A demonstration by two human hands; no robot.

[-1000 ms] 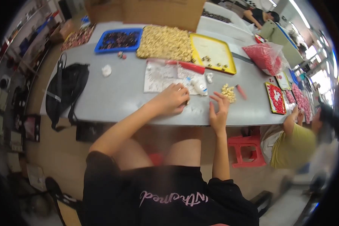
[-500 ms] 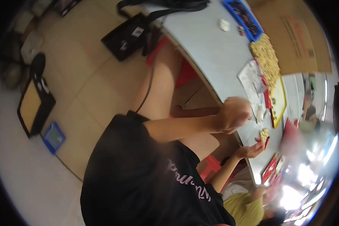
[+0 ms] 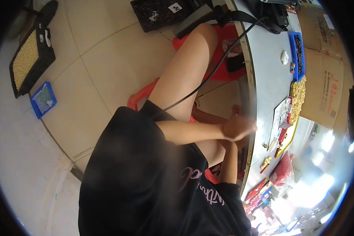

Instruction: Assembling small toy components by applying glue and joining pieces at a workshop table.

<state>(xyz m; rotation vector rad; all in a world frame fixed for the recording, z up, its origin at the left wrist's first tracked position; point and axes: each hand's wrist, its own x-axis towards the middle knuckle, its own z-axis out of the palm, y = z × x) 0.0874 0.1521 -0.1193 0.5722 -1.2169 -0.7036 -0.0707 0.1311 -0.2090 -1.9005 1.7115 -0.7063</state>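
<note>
My left hand (image 3: 239,128) hangs at the table's near edge, its fingers smeared by motion. Close under it, my right hand (image 3: 244,144) is mostly hidden behind the left one, and the two wrists overlap. Whether either hand holds anything does not show. On the grey table (image 3: 265,78), beyond the hands, lies a small heap of pale yellow pieces (image 3: 266,161) next to a short red strip (image 3: 264,169). Farther off are a sheet of paper (image 3: 278,118) and a yellow-rimmed tray (image 3: 289,143) with small dark bits on it.
A blue tray of dark pieces (image 3: 298,55), a long heap of yellow pieces (image 3: 298,98) and cardboard boxes (image 3: 322,84) line the table's far side. A pink bag (image 3: 282,171) lies to the right. A black cable (image 3: 214,70) crosses my leg above a red stool (image 3: 143,94).
The view has turned. My right hand has left the small yellow heap and come back beside my left hand at the table edge. The heap and red strip now lie on the table.
</note>
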